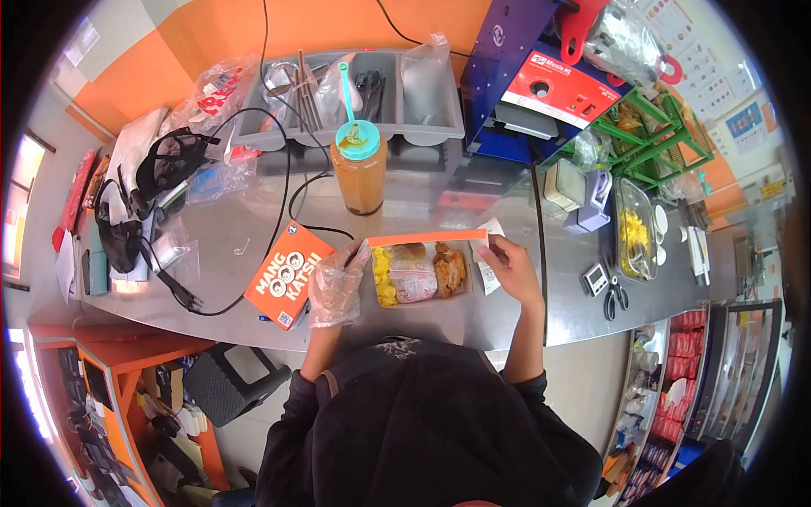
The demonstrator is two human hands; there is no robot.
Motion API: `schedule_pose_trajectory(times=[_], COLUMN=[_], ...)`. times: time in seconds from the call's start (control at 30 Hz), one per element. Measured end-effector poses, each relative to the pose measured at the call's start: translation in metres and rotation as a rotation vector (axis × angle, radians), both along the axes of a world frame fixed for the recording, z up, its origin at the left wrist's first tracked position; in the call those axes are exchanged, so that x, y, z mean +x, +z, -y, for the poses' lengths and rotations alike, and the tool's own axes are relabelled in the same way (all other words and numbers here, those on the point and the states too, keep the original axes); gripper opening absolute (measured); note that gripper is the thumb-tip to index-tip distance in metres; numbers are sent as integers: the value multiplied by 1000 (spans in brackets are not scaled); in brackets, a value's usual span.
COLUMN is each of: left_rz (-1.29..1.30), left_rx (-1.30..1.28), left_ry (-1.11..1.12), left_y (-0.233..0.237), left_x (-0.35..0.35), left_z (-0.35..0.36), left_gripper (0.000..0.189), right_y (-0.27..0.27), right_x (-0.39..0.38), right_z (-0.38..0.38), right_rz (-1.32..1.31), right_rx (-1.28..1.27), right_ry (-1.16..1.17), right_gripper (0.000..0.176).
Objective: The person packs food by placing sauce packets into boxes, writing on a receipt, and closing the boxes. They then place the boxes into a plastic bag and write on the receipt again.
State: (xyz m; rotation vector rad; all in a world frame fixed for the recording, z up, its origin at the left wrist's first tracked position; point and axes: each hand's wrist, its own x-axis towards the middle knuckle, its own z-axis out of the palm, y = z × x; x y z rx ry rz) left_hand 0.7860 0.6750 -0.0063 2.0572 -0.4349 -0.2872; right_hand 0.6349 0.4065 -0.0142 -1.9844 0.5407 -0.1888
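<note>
An open cardboard food box (427, 239) with an orange edge sits at the table's front, facing me. Inside lie yellow pieces (383, 279) at the left, a paper-wrapped bundle (413, 280) in the middle and a browned fried chicken piece (450, 269) at the right. My left hand (335, 289), in a clear plastic glove, grips the box's left side. Bare, my right hand (512, 269) pinches its upper right corner. Beside my left hand is an orange "Mang Katsu" printed box panel (290, 272). A printed paper slip (491, 277) lies partly behind the box's right side.
A sauce bottle (359, 182) with a teal lid stands beyond the box. Behind it sits a grey utensil tray (253, 127). Cables and a black bag (169, 160) lie left. At right are a blue-and-red machine (562, 89), a glass container (634, 241), a timer (595, 280) and scissors (616, 297).
</note>
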Motion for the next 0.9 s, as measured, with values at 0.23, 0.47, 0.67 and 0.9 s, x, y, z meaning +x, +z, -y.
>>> schedule_pose_trajectory(times=[0.23, 0.47, 0.67, 0.9], left_rz=[359, 415, 427, 195], left_rx=[166, 312, 216, 79], left_ry=[-9, 20, -66, -173], left_y=[-27, -21, -41, -62], left_x=[7, -5, -19, -26], left_z=[-10, -9, -13, -18], left_gripper=[22, 21, 21, 27], right_y=[2, 8, -5, -31], right_x=[3, -2, -14, -25], right_z=[2, -7, -14, -25], right_rz=[119, 120, 124, 229], right_rx=[-274, -175, -27, 173], right_ry=[-95, -88, -31, 18], right_gripper=[19, 24, 29, 39])
